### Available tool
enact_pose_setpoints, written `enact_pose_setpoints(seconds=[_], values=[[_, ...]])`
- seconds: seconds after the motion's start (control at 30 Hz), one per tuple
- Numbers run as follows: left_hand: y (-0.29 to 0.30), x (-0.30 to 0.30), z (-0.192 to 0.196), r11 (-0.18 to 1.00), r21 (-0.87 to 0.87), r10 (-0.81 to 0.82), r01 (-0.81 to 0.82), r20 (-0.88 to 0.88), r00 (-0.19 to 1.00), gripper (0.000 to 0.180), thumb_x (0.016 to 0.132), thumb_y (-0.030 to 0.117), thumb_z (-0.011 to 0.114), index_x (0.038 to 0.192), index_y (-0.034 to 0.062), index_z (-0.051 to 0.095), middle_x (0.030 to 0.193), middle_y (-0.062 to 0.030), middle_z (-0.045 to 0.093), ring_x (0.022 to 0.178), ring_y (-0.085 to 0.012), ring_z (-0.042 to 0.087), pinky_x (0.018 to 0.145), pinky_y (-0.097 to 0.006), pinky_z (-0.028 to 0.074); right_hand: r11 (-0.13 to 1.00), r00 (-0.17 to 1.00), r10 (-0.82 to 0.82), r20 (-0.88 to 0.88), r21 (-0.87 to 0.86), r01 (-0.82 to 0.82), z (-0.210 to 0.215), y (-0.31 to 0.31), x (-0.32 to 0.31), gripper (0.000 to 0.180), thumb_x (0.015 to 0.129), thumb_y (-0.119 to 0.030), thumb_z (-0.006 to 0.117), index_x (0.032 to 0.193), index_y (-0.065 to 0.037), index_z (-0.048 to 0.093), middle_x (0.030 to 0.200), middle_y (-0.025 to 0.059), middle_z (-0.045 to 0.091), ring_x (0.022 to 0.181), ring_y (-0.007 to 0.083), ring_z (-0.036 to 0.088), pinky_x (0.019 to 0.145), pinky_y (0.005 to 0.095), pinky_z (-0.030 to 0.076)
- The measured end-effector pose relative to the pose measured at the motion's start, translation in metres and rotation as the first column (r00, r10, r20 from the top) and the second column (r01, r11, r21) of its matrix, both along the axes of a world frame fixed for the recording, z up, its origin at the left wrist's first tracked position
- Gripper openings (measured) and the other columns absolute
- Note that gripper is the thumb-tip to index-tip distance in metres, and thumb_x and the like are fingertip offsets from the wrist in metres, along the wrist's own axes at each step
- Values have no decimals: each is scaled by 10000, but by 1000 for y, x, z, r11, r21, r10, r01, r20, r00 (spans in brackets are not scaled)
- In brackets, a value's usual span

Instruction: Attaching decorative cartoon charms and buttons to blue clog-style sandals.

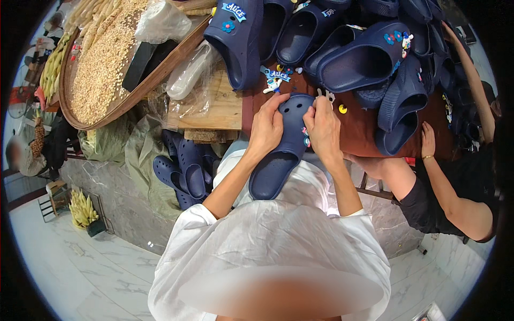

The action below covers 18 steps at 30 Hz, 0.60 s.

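Observation:
A dark navy clog rests over my lap at the table's near edge, its toe pointing away and its heel toward me. My left hand is closed on the left side of the toe. My right hand grips the right side, thumb and forefinger pinched near the toe; whether a small piece is between them I cannot make out. Small colourful charms sit on the clog's right side, and open holes show on its upper. Just beyond the toe lie loose charms, one a blue banner shape.
Many navy clogs are heaped on the brown table covering. More clogs hang or lie below left. A woven tray of pale grains stands left, beside a wooden board. A co-worker's arm reaches in from the right.

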State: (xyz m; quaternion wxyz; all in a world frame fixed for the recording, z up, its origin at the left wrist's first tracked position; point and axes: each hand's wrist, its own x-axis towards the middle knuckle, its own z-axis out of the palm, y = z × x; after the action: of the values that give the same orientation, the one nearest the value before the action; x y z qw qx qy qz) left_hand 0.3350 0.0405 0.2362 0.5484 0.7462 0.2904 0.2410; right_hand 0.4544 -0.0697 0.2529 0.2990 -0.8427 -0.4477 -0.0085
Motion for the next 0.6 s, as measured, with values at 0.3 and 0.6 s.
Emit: enact_pose_setpoints(seconds=[0.3, 0.6], values=[[-6, -5, 6, 997, 47, 58, -58, -6, 998, 408, 862, -43, 383, 1200, 20, 604, 1102, -221, 662, 962, -303, 653, 887, -361, 492, 971, 989, 136, -61, 207, -121, -11, -5, 7, 156, 842, -51, 640, 900, -13, 500, 833, 138, 577, 735, 336, 607, 646, 432, 489], [-1, -10, -31, 953, -294, 182, -74, 357, 916, 360, 937, -63, 292, 1209, -44, 526, 1206, -186, 621, 1166, -250, 603, 1045, -352, 445, 977, 946, 42, -323, 210, 28, -10, -8, 2, 213, 834, -113, 717, 851, -45, 515, 689, 61, 506, 566, 179, 475, 541, 336, 421]])
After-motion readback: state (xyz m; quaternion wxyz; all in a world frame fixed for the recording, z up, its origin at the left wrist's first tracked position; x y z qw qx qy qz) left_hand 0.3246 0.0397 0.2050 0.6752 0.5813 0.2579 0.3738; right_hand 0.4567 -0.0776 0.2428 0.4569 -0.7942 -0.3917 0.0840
